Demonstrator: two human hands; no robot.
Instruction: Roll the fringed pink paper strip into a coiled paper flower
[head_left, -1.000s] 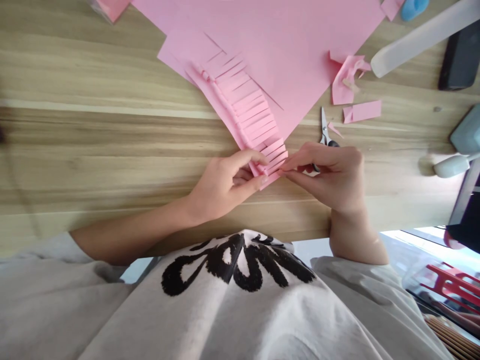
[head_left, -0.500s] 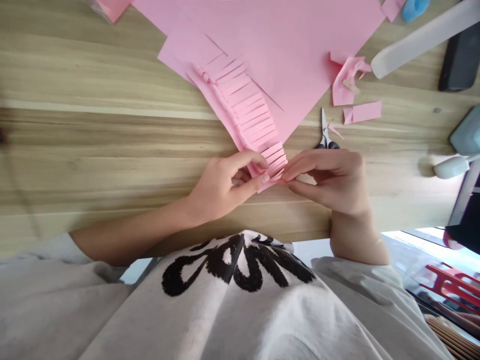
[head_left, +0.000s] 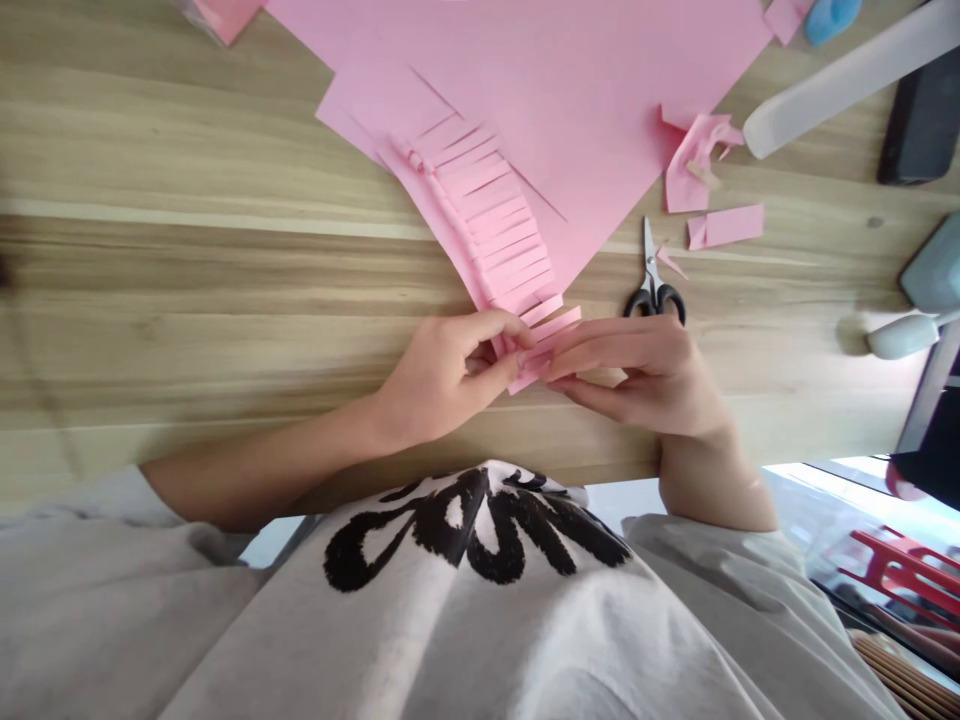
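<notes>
A pink paper strip [head_left: 501, 215], cut into a fringe along its right side, runs slantwise over larger pink paper. Small curls line its left edge. My left hand [head_left: 457, 370] pinches the strip's near end between thumb and fingers. From the right, my right hand [head_left: 630, 365] pinches the last fringe tabs at that same end, its fingertips close to the left thumb. The exact fold under the fingertips is hidden. Just beyond my right hand lie small scissors [head_left: 651, 275] with black handles, blades pointing away.
Large pink sheets [head_left: 622, 80] cover the far middle of the wooden table [head_left: 187, 270]. On the right lie crumpled pink scraps [head_left: 694, 160], a pink paper piece [head_left: 725, 226], a whitish long bar [head_left: 840, 85], a black object [head_left: 919, 115] and a blue item [head_left: 831, 18].
My right hand has moved left and slightly nearer to me, drawing the end tabs toward my left hand. The scissors' handles are now uncovered. My left hand stays nearly still.
</notes>
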